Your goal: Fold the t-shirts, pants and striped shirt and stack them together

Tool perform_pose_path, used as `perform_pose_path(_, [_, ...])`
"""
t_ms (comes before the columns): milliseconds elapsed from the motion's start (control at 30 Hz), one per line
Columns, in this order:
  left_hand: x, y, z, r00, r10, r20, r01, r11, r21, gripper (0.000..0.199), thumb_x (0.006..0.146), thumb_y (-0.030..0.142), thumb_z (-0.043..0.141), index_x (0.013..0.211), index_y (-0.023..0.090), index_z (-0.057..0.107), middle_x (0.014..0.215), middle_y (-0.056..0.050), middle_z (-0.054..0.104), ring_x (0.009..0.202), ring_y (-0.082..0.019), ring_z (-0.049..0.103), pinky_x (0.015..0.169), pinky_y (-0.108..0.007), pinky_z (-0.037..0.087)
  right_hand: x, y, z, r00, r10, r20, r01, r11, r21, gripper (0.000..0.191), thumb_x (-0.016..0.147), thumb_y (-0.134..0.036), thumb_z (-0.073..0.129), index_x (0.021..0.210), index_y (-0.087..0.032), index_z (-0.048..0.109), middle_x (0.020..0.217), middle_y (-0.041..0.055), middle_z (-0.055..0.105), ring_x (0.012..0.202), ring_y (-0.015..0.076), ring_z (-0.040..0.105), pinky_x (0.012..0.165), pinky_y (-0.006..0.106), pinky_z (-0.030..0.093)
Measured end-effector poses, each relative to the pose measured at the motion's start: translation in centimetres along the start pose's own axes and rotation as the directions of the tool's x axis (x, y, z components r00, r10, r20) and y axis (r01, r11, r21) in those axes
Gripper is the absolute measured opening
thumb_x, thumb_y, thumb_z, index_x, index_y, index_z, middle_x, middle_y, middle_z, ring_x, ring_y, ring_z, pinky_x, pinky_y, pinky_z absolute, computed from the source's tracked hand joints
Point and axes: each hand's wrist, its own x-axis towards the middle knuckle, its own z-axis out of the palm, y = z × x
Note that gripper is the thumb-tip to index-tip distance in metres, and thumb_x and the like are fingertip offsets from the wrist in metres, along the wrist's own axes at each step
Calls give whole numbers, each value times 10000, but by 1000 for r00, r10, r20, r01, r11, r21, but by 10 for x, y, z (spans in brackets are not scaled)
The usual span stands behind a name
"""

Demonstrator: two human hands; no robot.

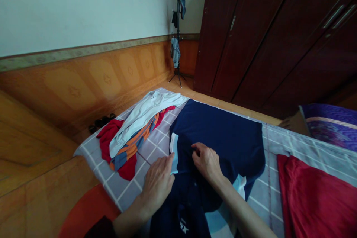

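Note:
A navy sports shirt (214,126) with pale blue panels lies spread on a grey checked bedsheet (125,189). My right hand (206,161) pinches the navy fabric near the shirt's middle. My left hand (157,182) rests at the shirt's left edge, beside a pale blue strip (174,152), and its thumb is hidden. Farther left lies a heap of clothes (134,137) in pale blue, orange and red. A red cloth (315,200) lies on the sheet to the right.
Dark wooden wardrobe doors (251,37) stand beyond the bed. A coat stand (177,26) holds hanging clothes in the corner. Dark shoes (100,122) sit along the wood-panelled wall (83,89). Purple bedding (331,126) lies at the right, and an orange round mat (86,212) lies on the floor.

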Motion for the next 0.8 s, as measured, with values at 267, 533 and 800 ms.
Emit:
perform_pose_path(267, [2, -3, 1, 998, -58, -8, 58, 998, 14, 465, 786, 98, 458, 1246, 169, 444, 1019, -73, 600, 1002, -212, 573, 873, -338, 457, -1, -3, -1, 1000, -4, -13, 5, 994, 107, 270, 787, -166, 485, 972, -226, 673, 832, 18, 700, 754, 168, 635, 656, 242, 384])
perform_pose_path(533, [5, -8, 5, 996, -84, 35, 82, 995, 61, 530, 753, 49, 471, 1255, 218, 440, 1071, -54, 546, 935, -188, 587, 771, -277, 468, -1, -4, -2, 1000, 0, -17, 2, 990, 141, 274, 786, -166, 487, 977, -221, 676, 793, 12, 693, 733, 167, 631, 649, 241, 384])
perform_pose_path(800, [1, -13, 3, 998, -42, -53, 43, 999, 33, 535, 717, 12, 439, 1209, 218, 486, 1012, -43, 545, 1007, -206, 518, 890, -321, 428, 0, -1, 0, 999, 12, -36, -7, 990, 139, 278, 769, -162, 487, 957, -226, 681, 768, 9, 688, 713, 165, 625, 636, 241, 381])
